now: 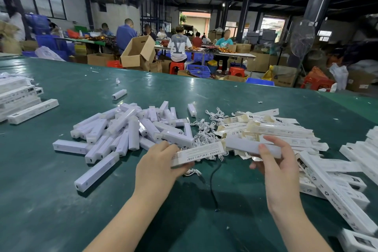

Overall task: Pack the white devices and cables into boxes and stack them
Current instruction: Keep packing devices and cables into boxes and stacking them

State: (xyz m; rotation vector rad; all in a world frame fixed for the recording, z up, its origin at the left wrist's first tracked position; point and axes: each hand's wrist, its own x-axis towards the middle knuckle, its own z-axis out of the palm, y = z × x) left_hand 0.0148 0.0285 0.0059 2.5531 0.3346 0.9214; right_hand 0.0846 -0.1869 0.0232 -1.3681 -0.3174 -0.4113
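My left hand (157, 161) grips a long white printed box (199, 152) by its left end. My right hand (275, 159) holds a white bar-shaped device (245, 145), whose left end sits at the box's open mouth. A heap of white devices (131, 129) lies on the green table (61, 200) to the left. Coiled white cables (204, 129) lie in the middle behind the box. Flat unfolded boxes (272, 127) are piled behind my right hand.
Packed white boxes are stacked at the far left (18, 96) and spread along the right edge (337, 180). A black cable (213, 186) lies on the table between my arms. Beyond the table, people sit at benches among cardboard cartons (138, 51) and blue crates.
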